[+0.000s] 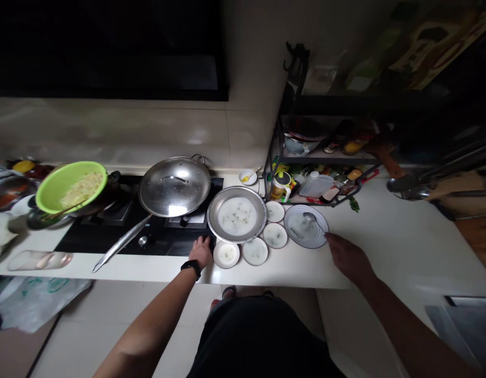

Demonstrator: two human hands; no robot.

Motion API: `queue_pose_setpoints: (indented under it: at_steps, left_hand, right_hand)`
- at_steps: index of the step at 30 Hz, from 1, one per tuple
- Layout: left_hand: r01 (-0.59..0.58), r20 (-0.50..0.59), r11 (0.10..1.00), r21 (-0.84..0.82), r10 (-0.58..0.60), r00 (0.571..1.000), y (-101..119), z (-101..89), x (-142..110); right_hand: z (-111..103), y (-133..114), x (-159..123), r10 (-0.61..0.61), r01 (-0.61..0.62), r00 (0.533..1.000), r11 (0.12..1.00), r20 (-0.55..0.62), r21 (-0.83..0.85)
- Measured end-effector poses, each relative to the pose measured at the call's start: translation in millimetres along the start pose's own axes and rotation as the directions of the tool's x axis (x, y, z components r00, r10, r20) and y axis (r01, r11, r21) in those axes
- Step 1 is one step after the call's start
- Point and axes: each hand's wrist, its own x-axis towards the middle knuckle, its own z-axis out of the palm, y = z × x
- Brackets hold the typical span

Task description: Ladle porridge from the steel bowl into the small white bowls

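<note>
My left hand [200,250], with a black watch on the wrist, rests on the front of the black cooktop [109,231], beside a small white bowl [226,254]; its fingers are curled and partly hidden. My right hand [347,255] lies on the white counter [384,236] at the edge of a blue-patterned plate [306,226] with a spoon [311,218] in it; the fingers are closed around the spoon's handle end. A large metal dish [237,214] of pale liquid sits between the hands, ringed by several small white bowls.
A lidded steel pan [174,186] with a long handle sits on the cooktop. A green bowl [71,185] of shredded food stands at the left. A rack [317,178] of bottles and jars stands behind the plates. A glass jar [40,259] lies on its side at the left.
</note>
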Motion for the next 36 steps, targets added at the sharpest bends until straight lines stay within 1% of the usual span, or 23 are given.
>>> queue_pose_setpoints:
  at_steps: [2,4,7,9,11,14,16,17,18,19,20,21,23,24,25,29,32,34,36]
  left_hand:
    - [-0.003,-0.003,1.0,-0.003,0.003,1.0,0.0,0.7,-0.2]
    - [-0.008,-0.003,1.0,-0.009,0.008,1.0,0.1,0.5,-0.5]
    - [-0.001,0.0,1.0,-0.02,0.001,1.0,0.6,-0.8,-1.2]
    - [0.005,0.004,1.0,-0.028,-0.005,1.0,1.1,-2.1,-1.7]
    - [0.005,0.008,0.999,-0.038,-0.004,1.0,1.7,-3.5,-2.5]
    - [0.002,0.01,0.998,-0.056,-0.001,1.0,3.0,-5.6,-3.8]
    - [0.005,0.013,0.998,-0.066,-0.004,1.0,3.8,-6.5,-4.4]
    - [0.006,0.015,0.998,-0.07,-0.005,1.0,4.1,-6.8,-4.6]
    - [0.007,0.017,0.997,-0.075,-0.006,1.0,4.3,-6.8,-4.8]
    - [0.005,0.017,0.997,-0.08,-0.004,1.0,4.2,-6.6,-4.8]
    - [0.002,0.017,0.996,-0.086,0.0,1.0,4.0,-6.3,-4.8]
    - [-0.002,0.015,0.996,-0.093,0.003,1.0,3.7,-5.8,-4.7]
    - [-0.006,0.008,0.995,-0.103,0.007,1.0,2.6,-4.7,-4.5]
    - [-0.007,0.006,0.994,-0.106,0.008,1.0,2.1,-4.3,-4.3]
    - [-0.009,0.004,0.994,-0.108,0.009,1.0,1.6,-4.0,-4.2]
    - [-0.017,0.006,0.994,-0.106,0.017,1.0,0.9,-3.9,-3.8]
    - [-0.008,0.011,0.995,-0.095,0.009,1.0,1.8,-4.5,-3.9]
    - [-0.003,0.012,0.996,-0.088,0.004,1.0,2.6,-5.0,-4.2]
    - [0.0,0.009,0.996,-0.085,0.001,1.0,3.3,-5.5,-4.7]
  right_hand:
    - [3.9,-11.3,5.1,-0.104,0.104,0.995,0.994,0.0,-0.045]
    - [10.7,-29.6,14.6,-0.156,0.155,0.987,0.987,-0.027,-0.03]
    - [29.2,-67.8,35.4,-0.171,0.175,0.984,0.979,-0.043,0.106]
    - [47.6,-94.2,51.3,-0.161,0.163,0.986,0.96,-0.028,0.228]
    - [69.3,-115.6,66.3,-0.144,0.132,0.99,0.929,0.009,0.346]
    - [102.6,-133.1,83.3,-0.054,0.027,0.997,0.892,0.047,0.451]
    - [121.8,-136.8,89.3,0.056,-0.085,0.996,0.86,0.073,0.504]
    - [130.0,-137.5,90.7,0.124,-0.158,0.987,0.829,0.099,0.537]
    - [137.1,-137.8,91.3,0.197,-0.239,0.971,0.781,0.135,0.576]
    - [143.1,-138.2,91.4,0.275,-0.326,0.944,0.713,0.18,0.621]
    - [147.9,-138.7,91.0,0.357,-0.414,0.905,0.615,0.231,0.671]
    - [151.5,-139.3,90.4,0.431,-0.488,0.856,0.497,0.284,0.717]
    - [155.5,-140.8,89.1,0.525,-0.571,0.764,0.278,0.375,0.772]
    - [156.0,-141.5,88.4,0.546,-0.587,0.732,0.204,0.407,0.784]
    - [155.7,-142.0,87.7,0.554,-0.595,0.714,0.158,0.428,0.788]
    - [148.9,-143.6,84.5,0.549,-0.601,0.695,0.088,0.465,0.794]
    - [140.3,-146.5,83.4,0.529,-0.586,0.694,0.023,0.487,0.81]
    - [133.1,-149.4,84.0,0.51,-0.571,0.71,0.014,0.486,0.821]
    - [125.1,-152.7,85.3,0.495,-0.559,0.732,0.043,0.468,0.828]
